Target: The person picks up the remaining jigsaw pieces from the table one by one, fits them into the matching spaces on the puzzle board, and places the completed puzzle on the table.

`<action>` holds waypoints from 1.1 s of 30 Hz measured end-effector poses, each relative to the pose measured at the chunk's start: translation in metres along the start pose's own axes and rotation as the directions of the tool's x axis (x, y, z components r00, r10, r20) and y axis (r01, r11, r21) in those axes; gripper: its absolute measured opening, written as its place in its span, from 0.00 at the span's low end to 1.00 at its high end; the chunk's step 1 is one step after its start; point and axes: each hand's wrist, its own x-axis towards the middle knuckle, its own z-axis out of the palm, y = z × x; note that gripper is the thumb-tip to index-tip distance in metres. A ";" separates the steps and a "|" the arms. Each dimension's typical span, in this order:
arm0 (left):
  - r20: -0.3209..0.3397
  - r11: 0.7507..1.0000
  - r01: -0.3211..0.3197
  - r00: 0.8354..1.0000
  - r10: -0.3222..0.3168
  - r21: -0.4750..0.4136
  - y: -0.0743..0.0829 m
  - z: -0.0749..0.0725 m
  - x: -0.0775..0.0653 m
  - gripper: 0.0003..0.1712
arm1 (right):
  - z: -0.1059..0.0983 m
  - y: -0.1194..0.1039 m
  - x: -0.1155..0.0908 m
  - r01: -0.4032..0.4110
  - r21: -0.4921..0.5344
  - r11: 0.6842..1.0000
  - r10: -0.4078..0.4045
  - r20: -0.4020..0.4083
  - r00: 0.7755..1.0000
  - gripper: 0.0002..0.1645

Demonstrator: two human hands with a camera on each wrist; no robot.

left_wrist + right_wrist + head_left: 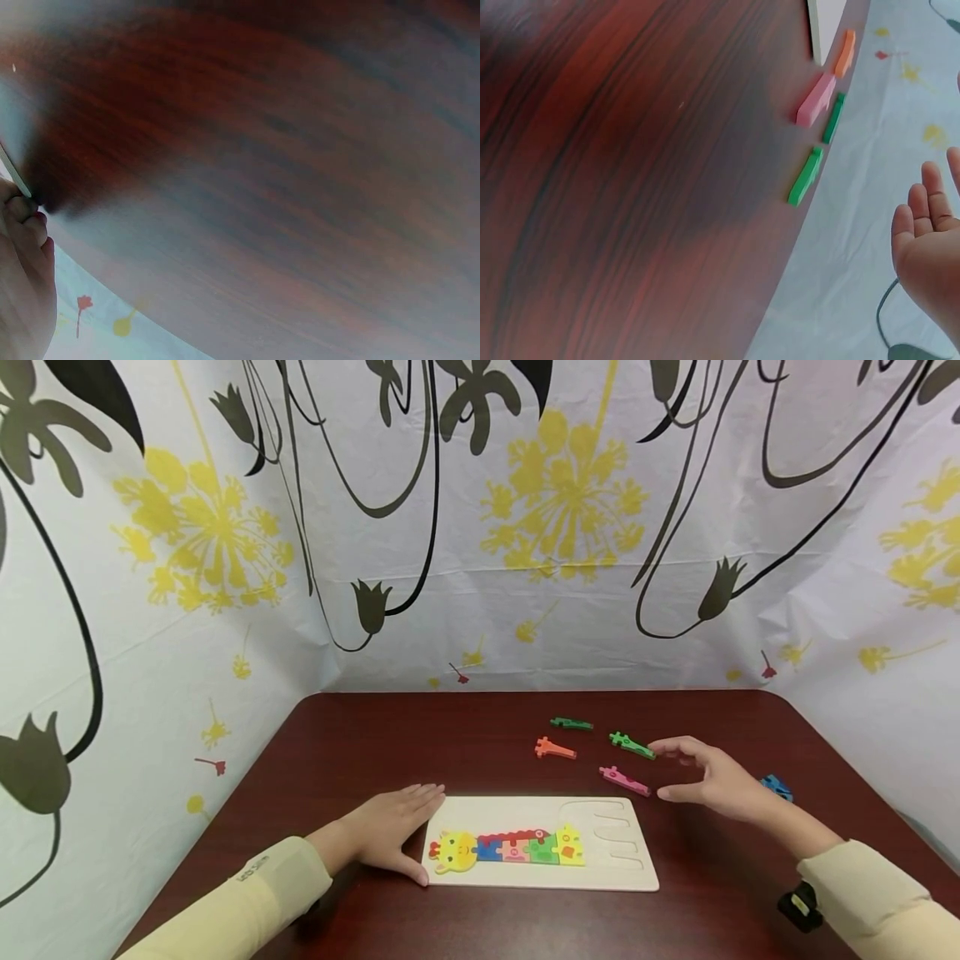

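A pale wooden puzzle board (540,878) lies on the table, with a giraffe's yellow head (456,852) and several coloured body pieces fitted in it; leg-shaped outlines show at its right end. My left hand (392,828) rests against the board's left edge, fingers extended and thumb near the lower corner. Only part of that hand (26,262) enters the left wrist view. My right hand (716,779) hovers with nothing in it, thumb apart from the fingers. Its fingertips are close to a light green puzzle piece (632,744), and its thumb is close to a pink puzzle piece (625,781).
Behind the board lie an orange piece (555,748) and a dark green piece (572,724). A blue piece (777,787) is beyond the right wrist, partly hidden. The dark red-brown table (420,735) ends at a patterned cloth (465,543).
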 end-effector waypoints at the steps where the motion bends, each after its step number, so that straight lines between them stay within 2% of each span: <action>1: -0.001 1.000 0.001 1.000 -0.001 -0.002 0.000 0.000 0.000 0.69 | -0.002 0.002 -0.001 -0.012 -0.004 1.000 0.012 -0.011 1.000 0.34; 10: 0.015 1.000 0.016 1.000 -0.016 -0.009 0.001 0.001 0.000 0.69 | -0.017 0.018 -0.009 -0.088 -0.029 0.996 0.086 -0.067 0.994 0.35; 22: 0.016 1.000 0.018 1.000 -0.018 0.000 0.002 -0.001 0.000 0.69 | -0.040 0.046 -0.024 -0.125 -0.052 0.991 0.118 -0.115 0.986 0.36; 33: 0.015 1.000 0.015 1.000 -0.015 -0.006 0.001 -0.001 0.000 0.69 | -0.057 0.069 -0.040 -0.237 -0.057 0.970 0.228 -0.126 0.965 0.40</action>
